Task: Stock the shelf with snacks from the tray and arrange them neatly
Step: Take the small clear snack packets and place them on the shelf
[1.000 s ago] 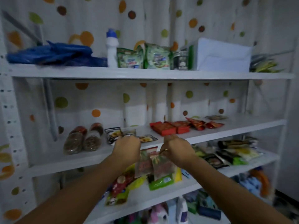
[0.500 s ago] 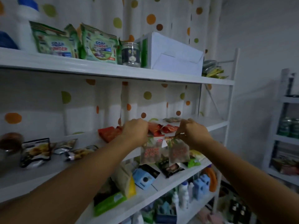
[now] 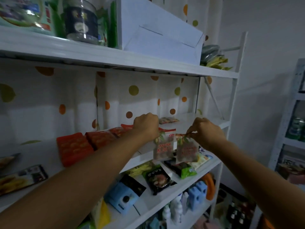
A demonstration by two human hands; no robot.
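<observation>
White shelving is standing against a dotted curtain [image 3: 132, 90], and both hands are working at the front lip of the middle shelf [image 3: 183, 123]. The left hand [image 3: 146, 125] is closing its curled fingers on the top edge of a clear snack packet [image 3: 163, 147], which is hanging straight down below it. The right hand [image 3: 207, 132] is pinching the top seam of a second packet [image 3: 187, 150] between thumb and fingertips, with that packet dangling below the hand too. The two packets are hanging side by side between the hands, nearly touching, in front of the shelf edge rather than on it.

Judging by this, the placing step is under way. The next move is probably calling for lifting both packets over the lip and laying them on the bare stretch just beyond the hands. Lining them up with the red packs [image 3: 74, 147] lying off to the left of the left hand would keep the row tidy. A flat packet [image 3: 168, 120] is lying just past the left hand's knuckles. No tray is showing.
</observation>
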